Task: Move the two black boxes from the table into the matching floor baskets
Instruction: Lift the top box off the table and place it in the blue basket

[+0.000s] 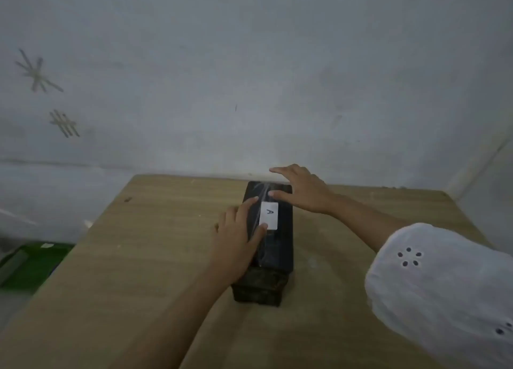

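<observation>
A long black box (277, 246) with a white label marked "A" lies on the wooden table (138, 257), its far end near the wall. It seems to rest on a second dark box (259, 291) beneath it. My left hand (236, 238) lies flat against the box's left top edge, thumb touching the label. My right hand (302, 189) hovers over the far right end, fingers spread, thumb on the top. Neither hand has closed around the box.
A green basket (30, 266) stands on the floor to the left of the table. A grey wall rises right behind the table, with a corner at the right. My white sleeve (444, 291) fills the lower right.
</observation>
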`<state>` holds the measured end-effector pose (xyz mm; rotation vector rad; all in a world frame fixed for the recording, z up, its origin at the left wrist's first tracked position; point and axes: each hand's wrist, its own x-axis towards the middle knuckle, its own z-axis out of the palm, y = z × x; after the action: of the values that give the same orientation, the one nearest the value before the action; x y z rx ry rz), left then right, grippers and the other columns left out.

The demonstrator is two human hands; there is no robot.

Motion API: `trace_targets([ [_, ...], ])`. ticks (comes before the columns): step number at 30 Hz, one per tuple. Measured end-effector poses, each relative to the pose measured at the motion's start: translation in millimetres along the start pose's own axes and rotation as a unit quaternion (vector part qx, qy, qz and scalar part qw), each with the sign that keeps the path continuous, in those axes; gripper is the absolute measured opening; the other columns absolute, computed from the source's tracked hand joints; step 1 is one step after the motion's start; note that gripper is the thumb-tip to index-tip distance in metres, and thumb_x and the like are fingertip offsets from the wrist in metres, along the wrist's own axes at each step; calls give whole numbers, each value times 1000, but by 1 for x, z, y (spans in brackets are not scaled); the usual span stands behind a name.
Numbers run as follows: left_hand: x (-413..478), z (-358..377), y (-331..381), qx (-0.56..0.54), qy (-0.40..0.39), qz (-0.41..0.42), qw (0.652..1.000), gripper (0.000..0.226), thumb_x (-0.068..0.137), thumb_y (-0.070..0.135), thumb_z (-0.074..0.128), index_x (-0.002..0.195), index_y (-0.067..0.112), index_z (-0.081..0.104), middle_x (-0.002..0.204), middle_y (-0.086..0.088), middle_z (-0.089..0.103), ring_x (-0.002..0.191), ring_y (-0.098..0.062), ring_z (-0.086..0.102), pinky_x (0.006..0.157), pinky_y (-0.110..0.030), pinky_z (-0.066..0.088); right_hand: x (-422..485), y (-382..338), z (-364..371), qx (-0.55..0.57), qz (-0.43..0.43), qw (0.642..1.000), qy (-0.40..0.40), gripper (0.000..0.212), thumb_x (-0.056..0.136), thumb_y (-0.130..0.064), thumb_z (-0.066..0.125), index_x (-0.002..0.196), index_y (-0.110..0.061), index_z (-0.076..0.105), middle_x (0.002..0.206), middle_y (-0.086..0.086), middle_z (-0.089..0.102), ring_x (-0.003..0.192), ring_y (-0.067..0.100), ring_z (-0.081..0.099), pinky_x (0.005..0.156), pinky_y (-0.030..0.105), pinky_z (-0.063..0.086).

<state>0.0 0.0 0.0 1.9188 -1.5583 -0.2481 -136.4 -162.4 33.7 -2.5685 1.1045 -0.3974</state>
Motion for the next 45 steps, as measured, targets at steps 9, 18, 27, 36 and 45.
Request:
trace_targets([
  [9, -39, 24, 3, 73, -95, -69, 990, 56, 85, 57, 45, 137, 40, 34, 155, 1, 9, 141, -27, 9, 111, -47, 21, 35, 2, 27, -84, 24, 989, -123, 79, 83, -67, 45, 148, -27, 23, 155, 10, 21, 140, 32, 17, 108, 50, 21],
  [18, -28, 15, -2, -92, -82, -95, 988, 70, 74, 44, 69, 135, 30, 37, 145, -3, 13, 132, -23, 27, 110, -39, 34, 37, 6, 32, 29, 85, 986, -143, 87, 81, -63, 53, 149, -21, 19, 149, 13, 26, 138, 32, 17, 107, 46, 25],
  [27, 52, -3, -16, -302, -185, -284, 891, 71, 84, 36, 60, 143, 27, 22, 137, -10, 47, 101, -23, 57, 73, -37, 47, 12, -12, 43, 208, 282, 936, -33, 101, 80, -49, 65, 151, -22, -1, 155, 19, 10, 138, 40, 23, 109, 51, 32],
  [36, 87, 3, -16, -323, -216, -353, 851, 45, 91, 30, 52, 135, 29, 41, 110, -2, 47, 92, -24, 46, 90, -66, 36, -44, -42, 47, 498, 421, 756, -56, 26, 95, -35, 50, 116, -19, 52, 91, 0, 61, 68, 12, 53, 52, 27, 42],
  [45, 72, -12, -8, -560, -116, -375, 730, 57, 79, 15, 68, 126, 34, 43, 112, -8, 41, 83, -27, 43, 50, -51, 49, -23, -37, 1, 452, 323, 831, -30, 42, 92, -47, 49, 123, -19, 55, 112, 7, 66, 91, 22, 64, 71, 31, 51],
])
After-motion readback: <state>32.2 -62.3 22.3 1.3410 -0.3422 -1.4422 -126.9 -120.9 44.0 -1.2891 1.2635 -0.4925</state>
